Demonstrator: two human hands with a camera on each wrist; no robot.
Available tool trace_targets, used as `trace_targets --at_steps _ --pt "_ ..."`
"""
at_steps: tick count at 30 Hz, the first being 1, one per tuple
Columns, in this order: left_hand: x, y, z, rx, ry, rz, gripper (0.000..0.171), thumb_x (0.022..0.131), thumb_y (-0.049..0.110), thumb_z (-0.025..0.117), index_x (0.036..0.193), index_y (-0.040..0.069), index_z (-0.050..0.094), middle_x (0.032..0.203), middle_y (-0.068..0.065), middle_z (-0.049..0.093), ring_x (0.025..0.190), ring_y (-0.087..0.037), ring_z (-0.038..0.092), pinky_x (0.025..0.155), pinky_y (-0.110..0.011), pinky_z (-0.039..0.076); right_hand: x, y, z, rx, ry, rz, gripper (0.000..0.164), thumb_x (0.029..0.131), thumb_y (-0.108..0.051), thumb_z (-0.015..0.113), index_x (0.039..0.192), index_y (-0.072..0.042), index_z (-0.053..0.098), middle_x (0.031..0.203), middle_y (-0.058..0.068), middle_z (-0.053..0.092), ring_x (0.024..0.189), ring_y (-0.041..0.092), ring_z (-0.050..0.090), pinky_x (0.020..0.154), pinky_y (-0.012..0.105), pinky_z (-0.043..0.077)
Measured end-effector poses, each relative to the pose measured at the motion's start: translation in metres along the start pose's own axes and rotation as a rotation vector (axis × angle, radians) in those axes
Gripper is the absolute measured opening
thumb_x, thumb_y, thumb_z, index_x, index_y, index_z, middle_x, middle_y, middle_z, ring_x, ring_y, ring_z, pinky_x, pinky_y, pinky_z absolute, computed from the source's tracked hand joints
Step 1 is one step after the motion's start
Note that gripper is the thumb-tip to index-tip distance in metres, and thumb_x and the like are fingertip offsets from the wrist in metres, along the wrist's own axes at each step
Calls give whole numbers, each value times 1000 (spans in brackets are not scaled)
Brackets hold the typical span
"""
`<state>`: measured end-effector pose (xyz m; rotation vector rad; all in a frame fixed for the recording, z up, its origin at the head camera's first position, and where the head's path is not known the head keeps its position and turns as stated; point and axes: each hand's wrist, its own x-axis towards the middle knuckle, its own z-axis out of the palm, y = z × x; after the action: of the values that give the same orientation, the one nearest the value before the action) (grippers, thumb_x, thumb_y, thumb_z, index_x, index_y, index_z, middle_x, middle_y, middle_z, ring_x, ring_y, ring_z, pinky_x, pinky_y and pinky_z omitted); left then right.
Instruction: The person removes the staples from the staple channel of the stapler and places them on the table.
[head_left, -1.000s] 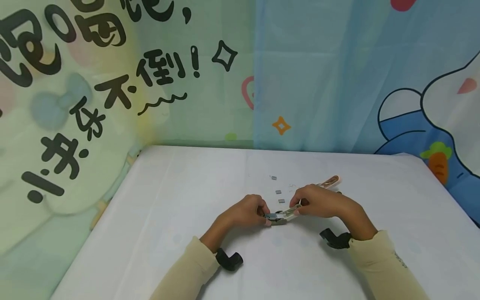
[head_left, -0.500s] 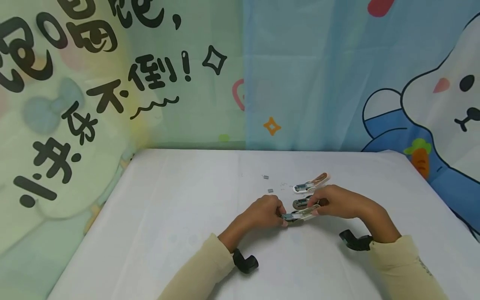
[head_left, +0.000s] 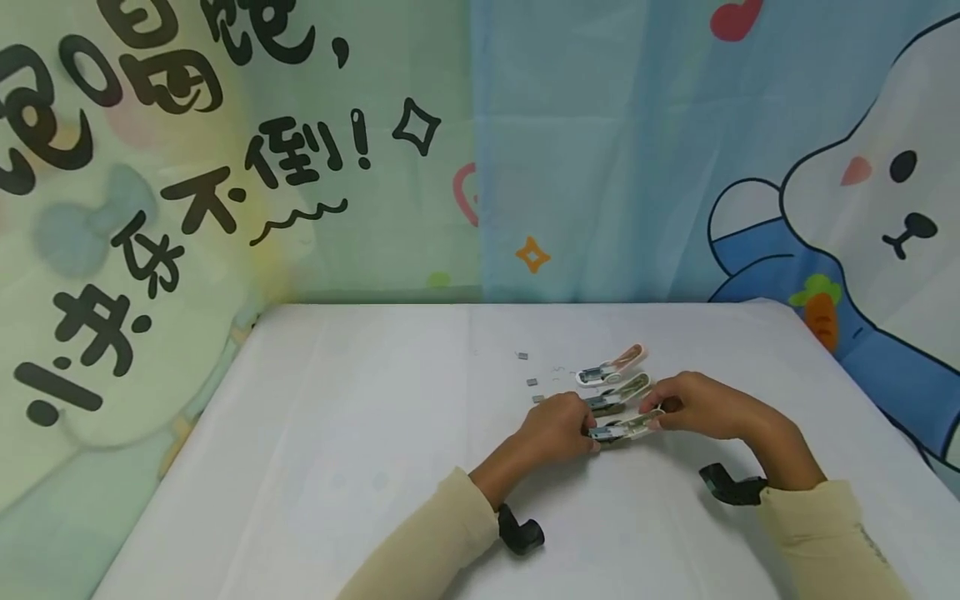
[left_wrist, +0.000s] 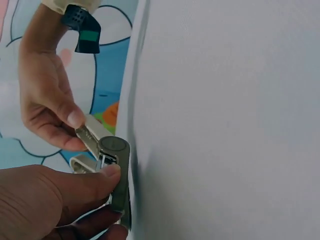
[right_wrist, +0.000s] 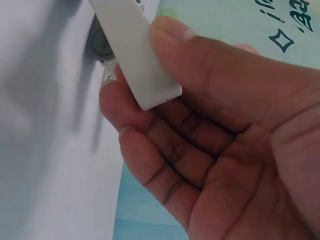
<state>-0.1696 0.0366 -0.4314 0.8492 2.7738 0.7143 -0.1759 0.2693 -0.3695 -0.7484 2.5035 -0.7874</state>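
Observation:
A small stapler (head_left: 624, 430) with its top raised is held between both hands. My left hand (head_left: 557, 428) grips its olive-grey body at the left end, and in the left wrist view the thumb (left_wrist: 107, 172) presses near the metal channel. At the other end, my right hand (head_left: 697, 407) pinches the pale top cover (right_wrist: 137, 55) between thumb and fingers. Just behind lie two more opened staplers, one pale with olive-grey (head_left: 633, 387) and one white with a pinkish inside (head_left: 613, 367). The left fingertips are partly hidden in the head view.
Small grey staple strips (head_left: 522, 356) lie in a line behind the left hand, the closest partly hidden by it. Faint loose bits (head_left: 558, 369) are near the farthest stapler. The white table (head_left: 300, 467) ends at a printed curtain (head_left: 585, 150).
Both hands have moved right with the held stapler, away from the staple strips and in front of the other staplers. Those staplers have come out from behind the right hand. The head view has shifted.

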Motion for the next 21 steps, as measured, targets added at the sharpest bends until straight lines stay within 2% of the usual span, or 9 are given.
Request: trace_targets --at_steps 6,13,15,18,21 --pt "0 2 1 46 -31 -9 22 80 27 83 98 17 77 87 12 64 72 0 51 61 -17 42 -2 1 6 -8 22 32 23 85 -7 73 106 2 70 98 5 67 78 14 55 65 29 49" --pt "-1 2 1 51 -43 -28 20 79 31 83 93 17 75 82 12 60 69 -2 49 59 -18 41 -2 3 9 -3 34 51 23 87 -5 71 108 2 69 93 3 67 70 14 51 60 28 45" --pt "-1 1 1 54 -40 -24 20 80 32 82 92 17 75 80 11 59 68 -2 49 59 -18 41 -3 2 8 -27 41 31 24 87 -7 71 108 3 69 96 6 67 73 15 55 61 29 47" --pt "1 -1 2 61 -35 -13 21 80 33 82 92 18 75 79 12 58 69 -2 50 59 -18 41 -4 -5 6 -84 74 8 28 88 -11 71 111 4 69 105 10 68 87 20 61 70 36 52" --pt "1 -4 -2 51 -47 -4 27 80 36 81 98 18 75 81 12 58 71 -1 51 60 -19 42 -4 -18 4 -160 190 -24 28 90 -12 69 113 4 68 107 11 68 96 27 63 79 45 51"
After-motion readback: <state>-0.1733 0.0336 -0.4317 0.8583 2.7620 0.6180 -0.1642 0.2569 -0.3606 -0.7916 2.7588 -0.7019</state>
